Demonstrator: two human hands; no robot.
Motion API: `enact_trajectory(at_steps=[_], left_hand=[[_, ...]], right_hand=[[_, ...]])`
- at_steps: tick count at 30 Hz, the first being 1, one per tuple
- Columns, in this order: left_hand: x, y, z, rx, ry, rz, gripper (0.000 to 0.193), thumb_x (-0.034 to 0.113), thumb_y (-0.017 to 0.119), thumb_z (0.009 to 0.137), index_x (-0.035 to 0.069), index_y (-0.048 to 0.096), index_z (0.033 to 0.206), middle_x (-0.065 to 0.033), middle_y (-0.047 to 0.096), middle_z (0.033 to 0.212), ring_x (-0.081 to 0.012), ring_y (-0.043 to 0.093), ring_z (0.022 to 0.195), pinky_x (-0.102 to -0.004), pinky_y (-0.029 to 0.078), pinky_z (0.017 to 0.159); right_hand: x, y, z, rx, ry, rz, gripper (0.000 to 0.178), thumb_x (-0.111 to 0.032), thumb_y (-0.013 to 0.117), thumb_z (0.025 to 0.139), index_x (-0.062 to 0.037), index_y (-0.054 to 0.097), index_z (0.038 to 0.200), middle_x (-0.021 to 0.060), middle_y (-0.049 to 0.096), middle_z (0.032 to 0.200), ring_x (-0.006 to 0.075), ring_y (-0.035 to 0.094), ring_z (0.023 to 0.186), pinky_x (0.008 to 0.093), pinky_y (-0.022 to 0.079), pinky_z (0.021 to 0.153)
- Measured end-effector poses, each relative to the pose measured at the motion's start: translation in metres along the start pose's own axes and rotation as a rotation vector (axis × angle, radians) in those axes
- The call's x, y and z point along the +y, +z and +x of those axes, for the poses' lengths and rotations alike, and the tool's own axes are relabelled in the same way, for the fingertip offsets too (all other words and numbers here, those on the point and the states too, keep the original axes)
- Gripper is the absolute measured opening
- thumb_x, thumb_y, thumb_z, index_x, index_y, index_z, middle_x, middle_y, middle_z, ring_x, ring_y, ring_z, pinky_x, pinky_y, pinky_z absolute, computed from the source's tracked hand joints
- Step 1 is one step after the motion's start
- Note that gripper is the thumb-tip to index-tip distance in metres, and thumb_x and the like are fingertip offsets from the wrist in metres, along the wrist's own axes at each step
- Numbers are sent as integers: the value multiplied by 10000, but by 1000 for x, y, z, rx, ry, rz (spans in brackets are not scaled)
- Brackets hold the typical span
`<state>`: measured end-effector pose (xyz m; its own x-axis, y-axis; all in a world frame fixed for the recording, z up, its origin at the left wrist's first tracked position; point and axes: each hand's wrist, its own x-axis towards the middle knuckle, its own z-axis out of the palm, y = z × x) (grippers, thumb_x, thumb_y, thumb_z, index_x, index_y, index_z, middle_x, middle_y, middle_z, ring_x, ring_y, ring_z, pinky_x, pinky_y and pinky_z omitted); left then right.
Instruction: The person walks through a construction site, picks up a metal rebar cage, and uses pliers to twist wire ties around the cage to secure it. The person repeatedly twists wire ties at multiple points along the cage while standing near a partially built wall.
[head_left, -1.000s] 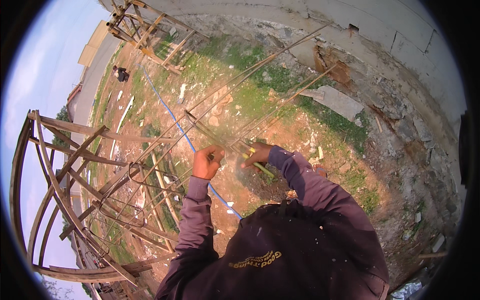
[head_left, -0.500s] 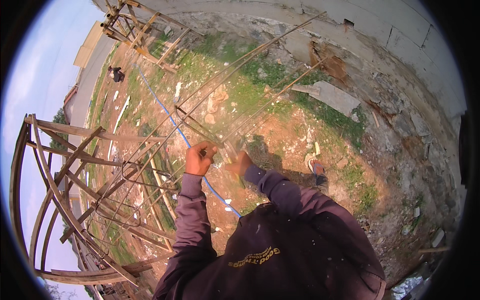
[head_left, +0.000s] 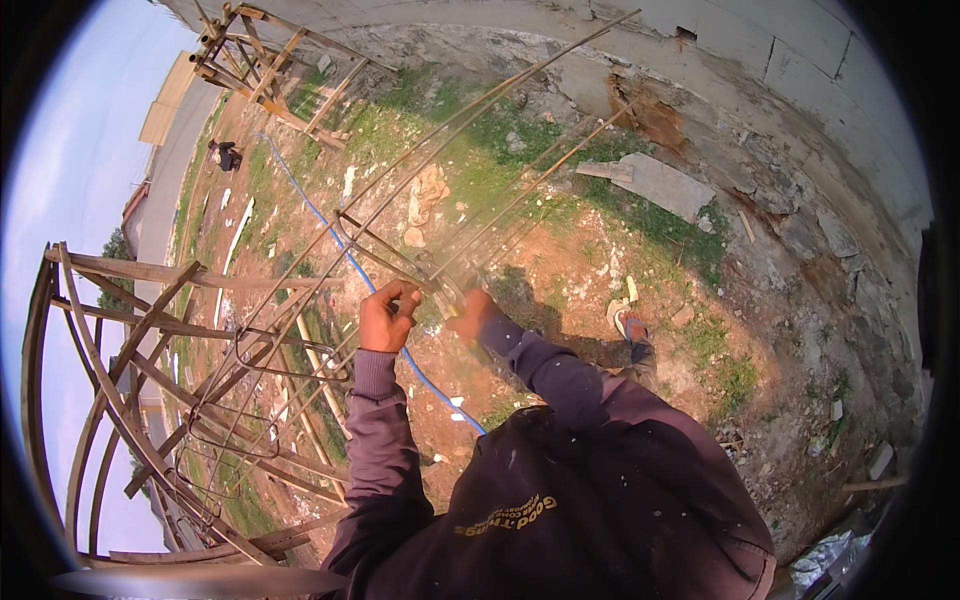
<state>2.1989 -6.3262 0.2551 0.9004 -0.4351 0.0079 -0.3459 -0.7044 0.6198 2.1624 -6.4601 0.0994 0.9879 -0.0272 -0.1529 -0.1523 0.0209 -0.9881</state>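
Long thin steel bars (head_left: pixel 490 97) run diagonally in front of me, joined by bent steel stirrups. At the near end of one stirrup (head_left: pixel 375 238), my left hand (head_left: pixel 388 318) is closed with thumb and fingers curled in; it appears to pinch the stirrup, though the fingers hide the exact contact. My right hand (head_left: pixel 476 317), slightly blurred, is closed around a slim hand tool (head_left: pixel 440 292). Motion smears the tool's head at the stirrup's corner, so its kind is unclear. More bars and a stirrup (head_left: pixel 290 355) lie to the left of my left hand.
Wooden trestle frames stand at left (head_left: pixel 110 400) and far left (head_left: pixel 275 75). A blue hose (head_left: pixel 335 232) crosses the rubble-strewn ground. A wall (head_left: pixel 800 60) curves along the right, with a flat slab (head_left: pixel 665 187) near its foot. Someone (head_left: pixel 225 155) is low in the distance. A sandalled foot (head_left: pixel 632 325) shows beyond my right arm.
Both hands and the bars appear slightly further left. The tool in my right hand has turned a little. A blurred, smooth shape has come into the lower left edge.
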Motion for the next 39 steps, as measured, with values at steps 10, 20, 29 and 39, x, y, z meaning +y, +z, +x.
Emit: enact_trajectory(at_steps=[10, 20, 29, 39], left_hand=[[-16, 10, -4, -94, -55, -99, 138, 125, 667, 930, -11, 667, 908, -6, 632, 746, -76, 573, 577, -233, 439, 509], [-9, 5, -5, -83, -124, -184, 138, 108, 662, 925, -29, 671, 917, -22, 632, 758, -81, 579, 612, -252, 491, 536], [-10, 4, -6, -119, -182, -238, 149, 116, 646, 934, -26, 674, 966, -9, 617, 777, -81, 580, 668, -247, 510, 568], [-2, -4, -25, -89, -169, -187, 213, 177, 659, 943, -11, 699, 1034, -26, 646, 764, -81, 579, 607, -239, 486, 537]], right_hand=[[-27, -64, 10, -279, 349, 49, 667, -112, 801, 759, 135, 398, 1230, 270, 615, 1036, 276, 699, 613, 379, 565, 528], [15, -36, 14, -6, 331, 204, 508, -64, 767, 748, 89, 461, 1124, 197, 630, 829, 265, 674, 564, 392, 536, 469], [17, -29, 12, -191, 221, 104, 650, -124, 798, 716, 88, 441, 1215, 168, 647, 841, 254, 680, 597, 374, 554, 511], [-12, -70, 22, -698, 265, 125, 869, -149, 840, 732, 91, 299, 1369, 202, 639, 967, 249, 712, 717, 369, 589, 637]])
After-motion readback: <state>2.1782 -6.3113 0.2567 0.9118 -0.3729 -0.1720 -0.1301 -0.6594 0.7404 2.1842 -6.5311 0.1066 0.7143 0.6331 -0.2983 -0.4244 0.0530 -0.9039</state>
